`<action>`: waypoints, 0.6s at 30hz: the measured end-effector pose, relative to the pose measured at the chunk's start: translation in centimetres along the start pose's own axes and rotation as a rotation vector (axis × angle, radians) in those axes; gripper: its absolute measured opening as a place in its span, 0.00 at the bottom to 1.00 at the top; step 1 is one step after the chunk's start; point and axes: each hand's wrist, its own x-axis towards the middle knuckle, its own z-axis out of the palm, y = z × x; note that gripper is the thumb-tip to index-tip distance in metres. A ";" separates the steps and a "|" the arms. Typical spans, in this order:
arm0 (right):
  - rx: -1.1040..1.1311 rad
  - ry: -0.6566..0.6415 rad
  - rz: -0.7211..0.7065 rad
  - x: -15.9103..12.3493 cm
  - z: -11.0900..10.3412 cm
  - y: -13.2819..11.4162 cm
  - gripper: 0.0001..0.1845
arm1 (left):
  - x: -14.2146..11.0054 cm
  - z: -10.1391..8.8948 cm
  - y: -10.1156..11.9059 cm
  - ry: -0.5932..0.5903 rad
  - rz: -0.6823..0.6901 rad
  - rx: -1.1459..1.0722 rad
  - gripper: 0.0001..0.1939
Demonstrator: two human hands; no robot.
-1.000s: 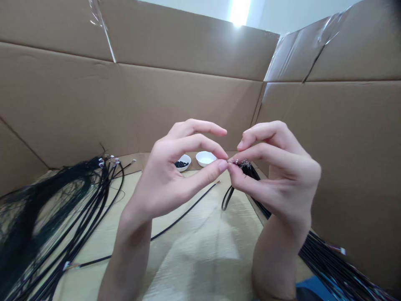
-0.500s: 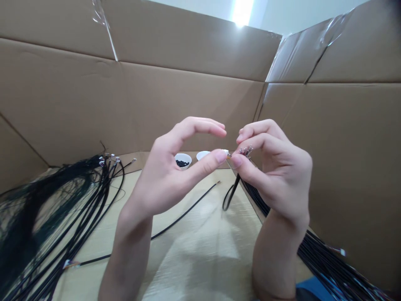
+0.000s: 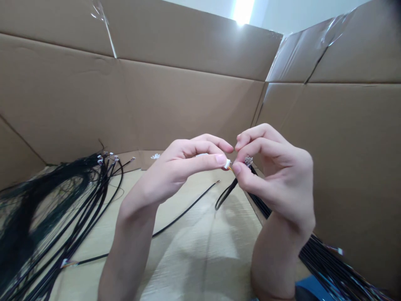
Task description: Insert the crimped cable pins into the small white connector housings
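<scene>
Between the thumb and fingers of my left hand (image 3: pixel 183 165) is a small white connector (image 3: pixel 227 164), with a yellow-orange wire at its lower side. Close beside it, my right hand (image 3: pixel 280 175) pinches thin wires. Several loose wire ends with metal tips (image 3: pixel 248 161) stick up behind the right fingers. The black cable (image 3: pixel 224 195) they seem to belong to hangs below in a narrow loop. My right fingertips hide where exactly the wires meet the connector.
Black cables with white connectors (image 3: pixel 94 200) lie on the left of the table (image 3: pixel 194 259), and a bundle of black cables (image 3: pixel 326 267) on the right. A single black cable (image 3: pixel 188 209) lies mid-table. Small white pieces (image 3: pixel 155 156) sit at the back, before cardboard walls (image 3: pixel 188 100).
My left fingers have come down and closed towards the thumb, on the white connector. The left hand now covers the bowl of black pieces. The cable loop has swung slightly left.
</scene>
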 end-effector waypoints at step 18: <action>-0.006 -0.051 -0.010 -0.1 -0.5 -0.7 0.11 | 0.7 -0.2 -0.3 -0.047 -0.055 -0.027 0.13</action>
